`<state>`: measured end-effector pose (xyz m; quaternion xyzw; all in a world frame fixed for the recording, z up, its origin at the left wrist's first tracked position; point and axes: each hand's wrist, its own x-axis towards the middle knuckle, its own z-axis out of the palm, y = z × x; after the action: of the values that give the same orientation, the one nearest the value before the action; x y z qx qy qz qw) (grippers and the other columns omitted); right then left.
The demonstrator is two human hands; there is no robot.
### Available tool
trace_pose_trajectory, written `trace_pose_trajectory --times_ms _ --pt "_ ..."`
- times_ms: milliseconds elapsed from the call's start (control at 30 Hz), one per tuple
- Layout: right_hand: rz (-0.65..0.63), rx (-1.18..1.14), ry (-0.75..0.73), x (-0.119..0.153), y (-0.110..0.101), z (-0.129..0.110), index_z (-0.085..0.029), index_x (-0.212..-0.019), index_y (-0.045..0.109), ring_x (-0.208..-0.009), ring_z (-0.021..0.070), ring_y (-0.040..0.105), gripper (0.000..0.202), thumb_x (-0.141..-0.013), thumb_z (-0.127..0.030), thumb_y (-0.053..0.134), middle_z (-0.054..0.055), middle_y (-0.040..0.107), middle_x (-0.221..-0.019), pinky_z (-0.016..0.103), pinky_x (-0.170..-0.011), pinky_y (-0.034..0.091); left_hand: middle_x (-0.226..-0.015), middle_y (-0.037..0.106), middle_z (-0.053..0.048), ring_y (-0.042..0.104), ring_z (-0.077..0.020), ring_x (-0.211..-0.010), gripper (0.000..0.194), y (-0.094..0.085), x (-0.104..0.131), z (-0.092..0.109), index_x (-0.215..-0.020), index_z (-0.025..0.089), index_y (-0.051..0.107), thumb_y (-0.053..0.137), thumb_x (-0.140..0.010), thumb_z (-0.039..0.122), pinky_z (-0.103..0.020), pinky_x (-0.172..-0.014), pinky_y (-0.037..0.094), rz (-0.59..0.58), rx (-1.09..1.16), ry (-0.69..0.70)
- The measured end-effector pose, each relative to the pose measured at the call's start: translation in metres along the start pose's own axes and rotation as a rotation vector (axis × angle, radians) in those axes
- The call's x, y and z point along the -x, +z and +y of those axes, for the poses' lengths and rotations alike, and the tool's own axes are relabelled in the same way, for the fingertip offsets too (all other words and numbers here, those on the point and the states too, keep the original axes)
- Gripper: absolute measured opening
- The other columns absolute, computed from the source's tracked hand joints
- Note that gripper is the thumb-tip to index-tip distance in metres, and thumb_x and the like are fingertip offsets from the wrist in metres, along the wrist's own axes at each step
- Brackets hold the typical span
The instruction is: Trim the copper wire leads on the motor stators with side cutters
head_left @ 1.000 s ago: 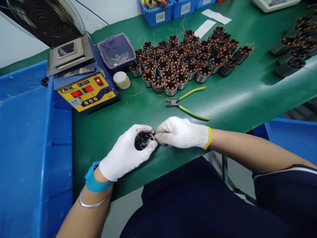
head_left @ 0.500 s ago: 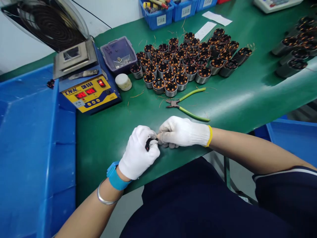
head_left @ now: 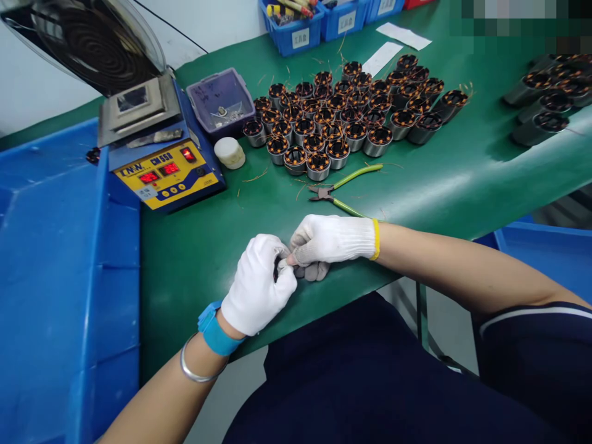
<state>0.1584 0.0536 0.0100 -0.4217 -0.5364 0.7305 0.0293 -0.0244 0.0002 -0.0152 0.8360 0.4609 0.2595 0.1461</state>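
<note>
My left hand (head_left: 259, 287), in a white glove, is closed around a small dark piece, most likely a motor stator (head_left: 277, 265); only a sliver of it shows between the fingers. Pressed up against it is my right hand (head_left: 328, 242), in a white knitted glove with a yellow cuff. Its thumb and forefinger pinch at the edge of the held piece, and a bare fingertip pokes out of the glove. Whatever lies in that pinch is hidden. Beyond the hands, green-handled cutting pliers (head_left: 326, 193) lie spread on the green table (head_left: 194, 265).
Many wound stators (head_left: 318, 165) stand grouped at the back, with more stators (head_left: 541, 128) at right. A solder pot (head_left: 166, 172) with lit red digits, a white round block (head_left: 230, 153) and a purple bin (head_left: 222, 98) are at left. A large blue tray (head_left: 46, 277) borders the table.
My right hand has shifted slightly left, closer over the piece in my left hand, covering more of it. The right forearm now overlaps the end of one pliers handle.
</note>
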Motion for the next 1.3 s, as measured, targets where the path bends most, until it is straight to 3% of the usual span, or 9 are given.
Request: trace_pose_trajectory --times_ms 167,333,500,767,867,967,1067,1200,1300 --pt "0.020 0.004 0.011 0.001 0.001 -0.002 -0.015 -0.065 0.064 -0.041 0.0080 0.058 0.024 -0.080 -0.030 0.076 -0.001 0.065 -0.050 0.016 -0.044 0.049 -0.093 0.054 -0.008 0.055 -0.0230 -0.085 0.018 -0.006 0.001 0.002 -0.092 0.021 0.046 0.053 -0.077 0.014 -0.041 -0.077 0.049 -0.038 0.044 -0.021" --pt "0.084 0.062 -0.037 0.001 0.002 0.001 -0.017 -0.068 0.064 -0.045 0.0099 0.062 0.016 -0.082 -0.024 0.066 -0.001 0.069 -0.056 0.018 -0.047 0.052 -0.113 0.053 -0.012 0.058 -0.0265 -0.103 0.053 -0.012 0.007 0.004 -0.118 0.018 0.043 0.064 -0.069 0.017 -0.046 -0.092 0.052 -0.083 0.110 -0.018" --pt "0.128 0.157 -0.010 0.004 0.006 -0.002 -0.019 -0.071 0.065 -0.047 0.0108 0.063 0.012 -0.079 -0.028 0.065 -0.001 0.071 -0.060 0.020 -0.052 0.054 -0.133 0.049 -0.016 0.057 -0.0301 -0.119 0.086 -0.009 0.011 0.004 -0.147 0.019 0.024 0.064 -0.071 0.020 -0.052 -0.105 0.048 -0.066 0.141 -0.077" --pt "0.207 0.381 -0.070 0.002 0.013 -0.002 -0.020 -0.069 0.064 -0.049 0.0103 0.061 0.021 -0.080 -0.036 0.057 -0.002 0.068 -0.057 0.019 -0.049 0.042 -0.138 0.052 -0.018 0.056 -0.0311 -0.125 0.083 -0.012 0.007 -0.001 -0.148 0.017 0.030 0.066 -0.073 0.022 -0.053 -0.109 0.046 -0.106 0.221 -0.111" --pt "0.234 0.385 -0.156 0.003 0.015 0.001 -0.019 -0.069 0.064 -0.050 0.0102 0.061 0.019 -0.080 -0.033 0.056 -0.003 0.066 -0.056 0.019 -0.047 0.038 -0.135 0.057 -0.016 0.061 -0.0297 -0.121 0.073 -0.020 0.000 -0.012 -0.142 0.020 0.039 0.070 -0.077 0.033 -0.049 -0.103 0.052 -0.178 0.545 -0.247" --pt "0.247 0.329 -0.249 0.006 0.014 0.004 -0.018 -0.070 0.064 -0.050 0.0095 0.059 0.015 -0.079 -0.027 0.056 -0.003 0.064 -0.056 0.019 -0.047 0.038 -0.131 0.062 -0.017 0.066 -0.0303 -0.115 0.067 -0.033 -0.008 -0.021 -0.132 0.020 0.050 0.068 -0.080 0.057 -0.046 -0.096 0.058 -0.116 0.849 -0.476" --pt "0.275 0.289 -0.351 0.009 0.013 0.006 -0.016 -0.071 0.063 -0.050 0.0085 0.057 0.012 -0.079 -0.021 0.056 -0.003 0.062 -0.056 0.018 -0.048 0.039 -0.113 0.071 -0.016 0.074 -0.0274 -0.089 0.067 -0.045 -0.013 -0.021 -0.122 0.016 0.060 0.058 -0.082 0.070 -0.039 -0.071 0.064 -0.218 0.927 -0.691" --pt "0.276 0.201 -0.419 0.009 0.012 0.009 -0.016 -0.073 0.061 -0.049 0.0087 0.059 0.009 -0.078 -0.018 0.054 -0.003 0.062 -0.058 0.017 -0.046 0.042 -0.083 0.071 -0.008 0.064 -0.0161 -0.045 0.056 -0.048 -0.013 -0.011 -0.118 0.015 0.062 0.068 -0.081 0.056 -0.022 -0.031 0.042 -0.489 0.888 -0.776" --pt "0.252 0.027 -0.398 0.006 0.012 0.011 -0.017 -0.071 0.060 -0.046 0.0096 0.058 0.008 -0.076 -0.021 0.055 -0.002 0.061 -0.058 0.018 -0.041 0.043 -0.108 0.072 -0.012 0.070 -0.0161 -0.057 0.053 -0.043 -0.010 -0.002 -0.124 0.020 0.057 0.075 -0.079 0.040 -0.022 -0.039 0.051 -0.266 0.846 -0.619"
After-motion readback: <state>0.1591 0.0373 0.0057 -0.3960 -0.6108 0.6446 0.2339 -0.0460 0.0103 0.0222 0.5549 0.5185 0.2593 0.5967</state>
